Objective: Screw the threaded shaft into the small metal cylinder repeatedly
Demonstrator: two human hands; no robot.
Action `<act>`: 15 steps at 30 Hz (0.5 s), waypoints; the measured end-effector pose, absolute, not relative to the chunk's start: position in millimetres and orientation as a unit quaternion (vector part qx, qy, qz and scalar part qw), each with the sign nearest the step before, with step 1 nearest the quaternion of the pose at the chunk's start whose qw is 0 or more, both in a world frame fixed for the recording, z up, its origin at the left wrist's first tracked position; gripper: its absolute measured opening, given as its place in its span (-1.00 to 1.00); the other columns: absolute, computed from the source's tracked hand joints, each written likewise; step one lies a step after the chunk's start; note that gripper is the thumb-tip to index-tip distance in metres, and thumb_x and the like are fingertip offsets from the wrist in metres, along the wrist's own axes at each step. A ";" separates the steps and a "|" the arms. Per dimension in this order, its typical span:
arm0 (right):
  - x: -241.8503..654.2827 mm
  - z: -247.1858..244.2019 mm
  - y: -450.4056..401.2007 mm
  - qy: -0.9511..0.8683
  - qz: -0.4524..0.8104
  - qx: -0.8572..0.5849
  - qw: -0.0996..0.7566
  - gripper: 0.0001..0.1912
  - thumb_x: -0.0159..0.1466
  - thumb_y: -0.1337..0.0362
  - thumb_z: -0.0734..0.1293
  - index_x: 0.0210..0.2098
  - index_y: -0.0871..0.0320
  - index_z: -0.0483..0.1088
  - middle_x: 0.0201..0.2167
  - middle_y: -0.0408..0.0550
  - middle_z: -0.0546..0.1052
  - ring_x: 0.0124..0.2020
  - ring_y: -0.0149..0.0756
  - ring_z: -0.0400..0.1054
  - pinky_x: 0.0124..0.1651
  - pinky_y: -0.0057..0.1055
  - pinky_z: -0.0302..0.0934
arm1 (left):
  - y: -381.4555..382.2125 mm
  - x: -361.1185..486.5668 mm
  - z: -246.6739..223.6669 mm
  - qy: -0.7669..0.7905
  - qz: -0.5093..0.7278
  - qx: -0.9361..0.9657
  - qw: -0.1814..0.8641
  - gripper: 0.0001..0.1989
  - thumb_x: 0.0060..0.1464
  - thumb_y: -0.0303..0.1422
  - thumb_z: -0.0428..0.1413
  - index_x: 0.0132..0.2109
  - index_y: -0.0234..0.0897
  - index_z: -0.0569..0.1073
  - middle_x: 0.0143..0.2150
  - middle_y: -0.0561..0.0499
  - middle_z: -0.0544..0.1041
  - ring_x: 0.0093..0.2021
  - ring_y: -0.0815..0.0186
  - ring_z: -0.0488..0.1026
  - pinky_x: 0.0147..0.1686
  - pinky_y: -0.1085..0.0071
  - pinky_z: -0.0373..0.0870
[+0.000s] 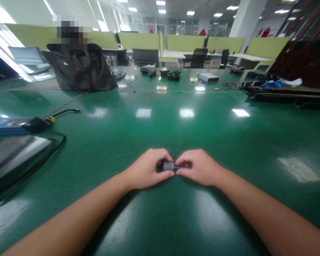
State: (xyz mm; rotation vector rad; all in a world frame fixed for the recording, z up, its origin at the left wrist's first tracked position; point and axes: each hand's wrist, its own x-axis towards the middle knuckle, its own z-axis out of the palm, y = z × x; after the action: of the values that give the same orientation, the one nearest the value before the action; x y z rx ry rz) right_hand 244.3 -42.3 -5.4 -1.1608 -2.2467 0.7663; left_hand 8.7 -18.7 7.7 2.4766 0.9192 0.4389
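A small dark grey cylinder (168, 166) with a narrower end pointing right lies between my hands, low over the green table. My left hand (150, 168) curls around its wide body, thumb and fingers closed on it from both sides. From the right, my right hand (200, 167) pinches at the thin end, its fingertips almost touching those of the left. The cylinder's far left end sits in the shade of my left palm. Its exact kind is too small and blurred to make out.
A dark bag (82, 71) stands at the back left, its top pixelated. At left lie a blue box (8, 126) and a flat device with a black cable (60, 144). A white box (208, 77) stands far back; long black pieces (282, 96) lie at right.
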 end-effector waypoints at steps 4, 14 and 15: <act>239.8 -7.3 -43.1 -0.834 0.264 -0.411 0.257 -0.87 0.19 0.32 0.48 -0.24 0.13 0.59 -0.36 -0.11 0.59 -0.35 -0.37 0.39 -0.26 -0.45 0.21 | -17.9 10.6 6.2 0.335 0.155 0.902 0.224 -0.74 0.05 -0.26 0.29 -0.12 -0.19 0.50 -0.22 0.05 0.55 -0.22 0.23 0.48 -0.16 0.32 0.30; 243.9 -6.1 -45.0 -0.849 0.247 -0.399 0.243 -0.87 0.23 0.36 0.42 -0.22 0.14 0.57 -0.34 -0.09 0.57 -0.31 -0.33 0.40 -0.21 -0.42 0.22 | -17.8 11.0 8.7 0.325 0.158 0.904 0.229 -0.78 0.16 -0.19 0.22 -0.13 -0.21 0.50 -0.24 0.03 0.55 -0.25 0.25 0.47 -0.18 0.34 0.29; 243.7 -6.0 -45.2 -0.850 0.246 -0.398 0.243 -0.88 0.23 0.36 0.42 -0.22 0.14 0.57 -0.34 -0.09 0.57 -0.30 -0.33 0.40 -0.21 -0.42 0.22 | -17.9 11.0 8.7 0.327 0.159 0.903 0.229 -0.79 0.16 -0.21 0.23 -0.14 -0.22 0.50 -0.25 0.03 0.55 -0.25 0.26 0.47 -0.19 0.34 0.29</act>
State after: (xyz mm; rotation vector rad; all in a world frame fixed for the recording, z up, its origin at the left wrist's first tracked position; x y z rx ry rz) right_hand 243.7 -45.2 -6.0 -1.0863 -2.3229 0.6715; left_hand 11.0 -17.9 8.7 2.4867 0.8996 0.4370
